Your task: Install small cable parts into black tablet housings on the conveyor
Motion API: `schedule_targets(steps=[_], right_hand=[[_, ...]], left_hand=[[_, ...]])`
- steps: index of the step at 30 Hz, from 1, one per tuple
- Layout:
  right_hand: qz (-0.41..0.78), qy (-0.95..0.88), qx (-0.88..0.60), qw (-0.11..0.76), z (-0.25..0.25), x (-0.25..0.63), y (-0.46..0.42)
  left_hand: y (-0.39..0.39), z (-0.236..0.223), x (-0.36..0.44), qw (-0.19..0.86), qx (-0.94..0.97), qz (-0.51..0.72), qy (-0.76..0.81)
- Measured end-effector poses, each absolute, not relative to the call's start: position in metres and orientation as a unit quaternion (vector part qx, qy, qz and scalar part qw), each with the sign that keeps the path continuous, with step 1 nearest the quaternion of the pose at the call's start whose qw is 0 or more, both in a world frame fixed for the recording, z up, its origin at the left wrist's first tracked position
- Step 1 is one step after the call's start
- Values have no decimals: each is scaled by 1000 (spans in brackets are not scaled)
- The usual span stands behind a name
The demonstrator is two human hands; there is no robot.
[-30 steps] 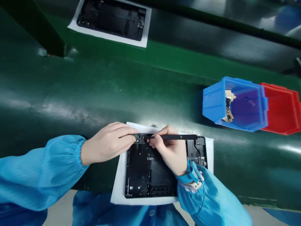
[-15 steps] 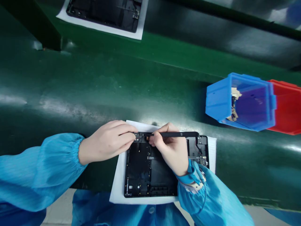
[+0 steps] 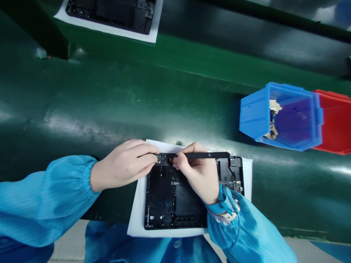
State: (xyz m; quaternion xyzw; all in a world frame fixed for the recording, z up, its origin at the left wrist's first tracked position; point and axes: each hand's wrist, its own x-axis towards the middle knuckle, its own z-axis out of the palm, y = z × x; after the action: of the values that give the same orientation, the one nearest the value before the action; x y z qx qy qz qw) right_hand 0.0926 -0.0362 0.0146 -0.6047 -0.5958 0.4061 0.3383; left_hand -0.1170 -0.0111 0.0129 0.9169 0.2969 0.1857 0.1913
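Observation:
A black laptop chassis (image 3: 189, 204) lies on a white foam sheet (image 3: 135, 219) at the bench's front edge. My right hand (image 3: 199, 168) is closed around black tweezers (image 3: 208, 155), held nearly level, with their tips pointing left over the chassis's upper edge. A small orange-brown piece (image 3: 171, 160) shows by the tips. My left hand (image 3: 128, 160) has its fingers pinched together at the upper left corner, by a metal bracket or hinge (image 3: 159, 159). What its fingertips hold, if anything, is hidden.
A blue bin (image 3: 290, 120) with small metallic parts inside stands at the right, beside a red bin (image 3: 336, 124). Another black chassis (image 3: 109, 16) on white foam lies at the back left, near a dark green post (image 3: 52, 36). A wrist strap with a cord circles my right wrist.
The view has shifted slightly. My hands and the tweezers stay at almost the same place over the chassis's upper left. A thin dark wire near the tips shows more plainly now.

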Motion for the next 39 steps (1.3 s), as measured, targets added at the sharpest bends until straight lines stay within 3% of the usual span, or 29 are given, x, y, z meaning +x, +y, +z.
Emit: schedule_targets(steps=[9, 26, 39], right_hand=[[406, -596, -606, 335, 14, 92, -36], [387, -611, -610, 325, 17, 93, -39], [391, -578, -619, 361, 14, 99, -42]], left_hand=[[-11, 13, -116, 173, 924, 173, 293], [-19, 20, -106, 43, 959, 92, 264], [-19, 16, -106, 50, 954, 110, 273]])
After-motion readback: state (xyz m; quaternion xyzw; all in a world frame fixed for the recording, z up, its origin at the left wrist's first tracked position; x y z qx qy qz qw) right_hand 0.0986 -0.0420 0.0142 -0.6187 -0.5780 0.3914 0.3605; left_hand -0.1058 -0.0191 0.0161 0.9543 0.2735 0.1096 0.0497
